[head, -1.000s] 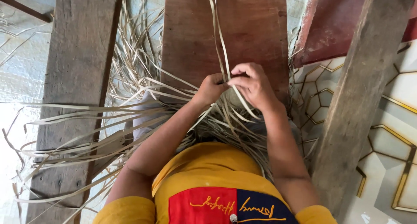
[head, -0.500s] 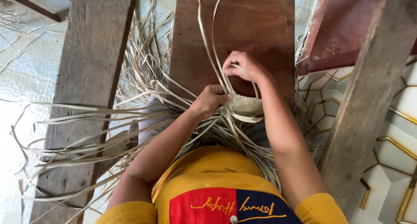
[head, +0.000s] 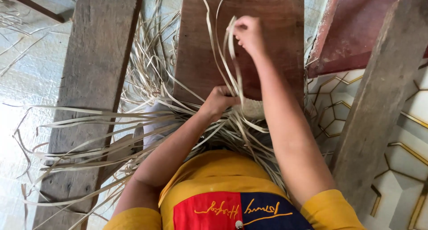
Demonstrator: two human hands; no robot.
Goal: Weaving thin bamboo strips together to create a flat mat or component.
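A small woven piece of pale straw [head: 253, 108] rests at the near edge of a dark reddish wooden board [head: 267, 47]. My left hand [head: 219, 100] pinches the strips where they meet the woven piece, fingers closed on them. My right hand [head: 247, 31] is raised farther out over the board and grips a long pale straw strip [head: 232, 63], which runs taut down to the weave. Several loose strips [head: 89, 123] fan out to the left from the weave, over my lap.
A weathered grey plank [head: 93, 78] runs along the left over a pale floor. A second plank [head: 379, 105] leans at the right across patterned tiles [head: 401, 158]. A red surface [head: 356, 29] lies at the upper right. My yellow shirt fills the bottom.
My right hand has lifted away from the weave and drawn a strip outward over the board. My left hand has stayed pinched at the weave.
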